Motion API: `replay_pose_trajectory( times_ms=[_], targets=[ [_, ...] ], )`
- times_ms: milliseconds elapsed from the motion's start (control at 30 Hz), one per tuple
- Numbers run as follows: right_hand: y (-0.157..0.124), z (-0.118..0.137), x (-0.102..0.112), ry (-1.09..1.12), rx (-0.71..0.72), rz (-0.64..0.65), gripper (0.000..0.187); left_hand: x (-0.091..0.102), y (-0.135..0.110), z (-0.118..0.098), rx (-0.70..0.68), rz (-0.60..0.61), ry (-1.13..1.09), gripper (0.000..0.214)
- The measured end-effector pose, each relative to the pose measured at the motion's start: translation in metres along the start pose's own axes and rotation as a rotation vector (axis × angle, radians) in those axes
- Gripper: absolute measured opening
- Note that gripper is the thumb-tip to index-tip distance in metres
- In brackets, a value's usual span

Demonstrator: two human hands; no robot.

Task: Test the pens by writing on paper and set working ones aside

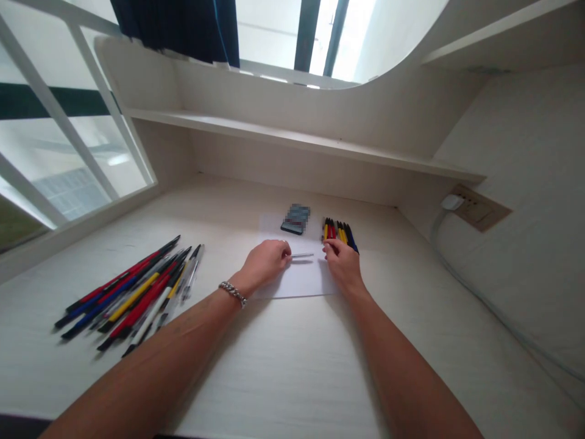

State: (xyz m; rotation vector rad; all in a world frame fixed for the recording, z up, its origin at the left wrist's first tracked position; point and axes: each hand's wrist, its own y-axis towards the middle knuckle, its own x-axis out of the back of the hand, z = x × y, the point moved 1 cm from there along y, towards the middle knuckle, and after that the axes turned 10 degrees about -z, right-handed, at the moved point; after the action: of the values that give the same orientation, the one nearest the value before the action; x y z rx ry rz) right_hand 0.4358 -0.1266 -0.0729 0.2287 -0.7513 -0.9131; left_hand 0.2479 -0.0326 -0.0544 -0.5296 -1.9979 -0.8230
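My left hand (265,261), with a chain bracelet (233,294) on its wrist, pinches a slim, pale pen (302,255). The pen points to the right, above a white sheet of paper (292,285). Across from its tip is my right hand (343,266), thumb and fingers closed together; whatever they hold is too small to make out. Just beyond that hand lies a row of pens (342,231) in yellow, red, black and blue, partly hidden by my fingers. A loose pile of pens (137,296) in several colours spreads over the desk at the left.
A phone (292,227) with a blurred screen lies at the paper's far edge. Behind the white desk (283,360) runs a low shelf (292,139). On the right wall, a plug and grey cable (457,277) hang from a socket (479,208). White railings (86,91) stand at the left.
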Motion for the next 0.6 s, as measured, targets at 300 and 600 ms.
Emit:
replay_pose_trajectory(
  times_ms=[300,600],
  targets=[
    [-0.005,0.007,-0.003,-0.199,0.152,0.141,0.023,-0.004,-0.008,0.007,-0.103,-0.040,-0.015,0.022],
    [-0.008,0.016,-0.001,-0.252,0.220,0.279,0.024,0.010,-0.012,0.021,-0.007,-0.007,-0.126,0.041]
  ],
)
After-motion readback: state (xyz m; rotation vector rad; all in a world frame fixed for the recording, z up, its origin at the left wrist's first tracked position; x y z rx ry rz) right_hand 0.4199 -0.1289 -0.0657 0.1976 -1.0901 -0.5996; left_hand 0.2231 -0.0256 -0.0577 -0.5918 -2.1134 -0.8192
